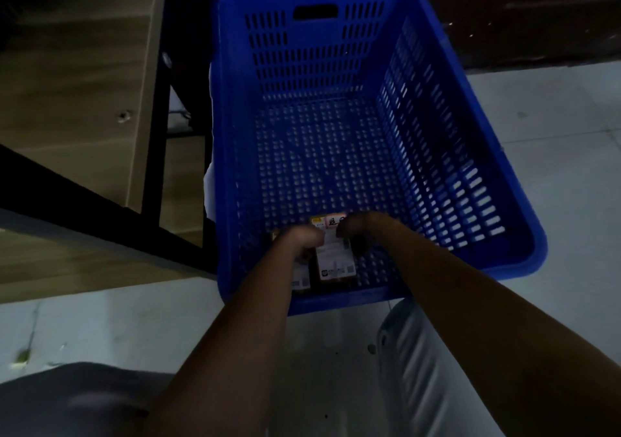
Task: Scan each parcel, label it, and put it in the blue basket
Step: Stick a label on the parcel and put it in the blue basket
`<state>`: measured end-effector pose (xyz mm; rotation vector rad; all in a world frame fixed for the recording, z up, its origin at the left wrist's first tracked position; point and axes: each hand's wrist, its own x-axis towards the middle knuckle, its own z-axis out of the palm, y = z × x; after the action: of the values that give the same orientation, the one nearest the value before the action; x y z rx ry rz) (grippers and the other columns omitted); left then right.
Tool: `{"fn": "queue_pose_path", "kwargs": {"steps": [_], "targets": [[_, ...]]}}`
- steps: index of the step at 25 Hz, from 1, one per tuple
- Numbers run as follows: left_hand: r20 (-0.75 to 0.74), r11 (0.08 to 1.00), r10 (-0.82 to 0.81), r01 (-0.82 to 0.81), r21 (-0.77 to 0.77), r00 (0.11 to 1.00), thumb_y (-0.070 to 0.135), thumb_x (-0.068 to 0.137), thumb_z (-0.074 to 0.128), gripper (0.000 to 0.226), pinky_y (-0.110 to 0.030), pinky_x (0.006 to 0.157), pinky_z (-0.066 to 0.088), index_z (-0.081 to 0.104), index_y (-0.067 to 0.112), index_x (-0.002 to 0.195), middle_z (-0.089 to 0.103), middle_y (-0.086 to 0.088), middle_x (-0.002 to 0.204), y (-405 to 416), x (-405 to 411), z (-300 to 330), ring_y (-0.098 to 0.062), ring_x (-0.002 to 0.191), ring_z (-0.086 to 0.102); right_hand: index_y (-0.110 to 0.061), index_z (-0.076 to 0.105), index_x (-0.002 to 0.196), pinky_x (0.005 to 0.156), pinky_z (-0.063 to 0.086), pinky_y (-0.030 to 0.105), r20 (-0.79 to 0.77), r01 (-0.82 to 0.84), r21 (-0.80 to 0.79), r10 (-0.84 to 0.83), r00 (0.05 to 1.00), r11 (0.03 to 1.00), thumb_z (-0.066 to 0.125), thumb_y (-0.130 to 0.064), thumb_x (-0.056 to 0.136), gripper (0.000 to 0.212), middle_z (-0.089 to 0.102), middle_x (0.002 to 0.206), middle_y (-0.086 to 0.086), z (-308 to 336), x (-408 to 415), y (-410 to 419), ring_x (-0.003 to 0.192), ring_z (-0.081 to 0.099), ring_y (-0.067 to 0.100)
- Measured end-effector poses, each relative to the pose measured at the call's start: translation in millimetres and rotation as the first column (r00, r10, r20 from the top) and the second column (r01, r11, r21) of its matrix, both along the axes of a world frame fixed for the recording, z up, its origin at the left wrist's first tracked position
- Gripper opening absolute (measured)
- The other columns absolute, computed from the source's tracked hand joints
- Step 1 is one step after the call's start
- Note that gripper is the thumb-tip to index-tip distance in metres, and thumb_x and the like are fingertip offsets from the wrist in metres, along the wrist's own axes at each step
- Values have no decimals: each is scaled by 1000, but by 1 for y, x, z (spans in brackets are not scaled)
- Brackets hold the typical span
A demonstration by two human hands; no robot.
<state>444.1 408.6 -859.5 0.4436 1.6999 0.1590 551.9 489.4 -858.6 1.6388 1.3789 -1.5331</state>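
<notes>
The blue basket (437, 67) stands on the floor, its perforated bottom mostly bare. Both my arms reach down into its near end. A brown parcel (334, 262) with a white shipping label lies flat on the basket floor by the near wall. My left hand (302, 240) grips its left edge and my right hand (358, 226) holds its far right corner. A second labelled parcel (300, 280) lies just left of it, partly hidden under my left wrist.
A wooden table (77, 67) with black metal legs stands to the left of the basket. Pale floor tiles (554, 134) lie to the right and in front. My knees in grey and light trousers show at the bottom.
</notes>
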Motion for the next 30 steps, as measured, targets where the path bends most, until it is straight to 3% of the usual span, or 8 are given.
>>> {"fn": "queue_pose_path", "kwargs": {"steps": [4,7,11,14,16,20,24,30], "targets": [[62,996,-15,20,-90,998,14,100,42,20,-39,99,47,46,11,120,59,-10,109,0,4,6,-26,107,55,-10,17,152,107,39,51,44,-56,-101,61,997,993,51,-12,97,64,32,150,23,-2,0,-2,133,40,41],[42,995,-44,48,-92,998,14,100,44,37,-42,106,45,40,6,136,50,-16,135,0,4,5,-31,123,52,-5,21,149,106,41,46,62,-94,-187,107,992,978,53,-14,97,62,35,148,23,1,-1,-6,132,41,39],[-33,997,-52,50,-57,998,15,100,41,40,-40,98,51,37,4,138,49,-19,132,-2,3,5,-32,112,57,-2,24,148,107,41,47,87,-219,-231,245,966,948,53,-15,97,60,34,150,22,5,-4,-10,134,40,38],[-165,996,-61,71,51,984,21,101,37,34,-37,85,51,48,4,129,53,-14,112,0,-1,8,-27,99,55,-3,29,147,103,42,46,98,-250,-157,267,959,955,55,-16,96,59,37,148,20,11,-5,-9,131,43,37],[-270,985,-49,91,145,962,30,100,42,34,-36,85,51,55,7,120,56,-9,112,2,-5,9,-25,98,56,-4,30,146,102,42,39,116,-365,2,363,925,931,51,-18,98,55,36,149,16,23,-4,-9,127,46,32],[-597,931,-193,338,140,778,20,96,48,24,-37,83,53,62,6,111,60,-12,111,10,-17,39,-26,95,59,-2,38,141,73,45,29,106,-484,268,474,874,833,46,-23,100,47,49,133,13,51,-4,0,86,51,19],[-769,846,-268,524,101,581,16,95,47,20,-36,75,51,60,7,106,60,-12,110,23,-21,101,-25,94,60,-4,55,128,95,45,38,173,-477,529,461,870,702,53,-21,94,37,55,132,18,89,-3,6,118,54,32],[-885,711,-298,702,45,358,14,91,54,20,-35,74,51,59,7,109,62,-14,114,9,-8,246,-28,98,62,-18,58,118,68,43,32,442,-610,659,430,788,440,51,-22,91,29,63,116,7,240,6,-14,102,62,27]]}}
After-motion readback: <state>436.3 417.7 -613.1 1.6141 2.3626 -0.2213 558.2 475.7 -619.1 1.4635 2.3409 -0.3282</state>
